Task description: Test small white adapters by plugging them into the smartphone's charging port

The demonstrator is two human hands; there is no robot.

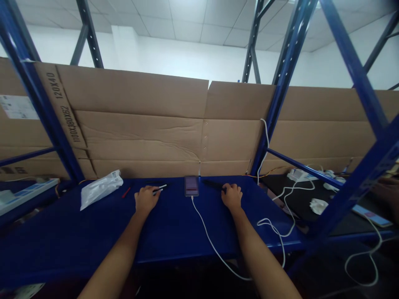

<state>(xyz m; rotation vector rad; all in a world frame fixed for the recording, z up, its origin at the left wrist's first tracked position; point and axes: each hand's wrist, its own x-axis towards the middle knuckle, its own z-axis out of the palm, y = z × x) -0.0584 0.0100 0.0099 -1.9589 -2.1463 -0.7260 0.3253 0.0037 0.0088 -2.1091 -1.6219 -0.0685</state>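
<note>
Left hand [145,198] is grasping a slim pen-like item [160,189] over the blue tabletop [174,232]; right hand [232,196] is touching the end of a dark slim object [213,184] right of the phone, can't tell if gripping. Phone [191,192] is lying between hands, white cable [206,233] running off the front edge. White plastic bag [101,189], small red item [126,192] are lying left. Cardboard panels [140,133] are standing behind, blue rack posts [285,70] flanking, white wall [174,58] and tiled ceiling [187,16] showing above.
</note>
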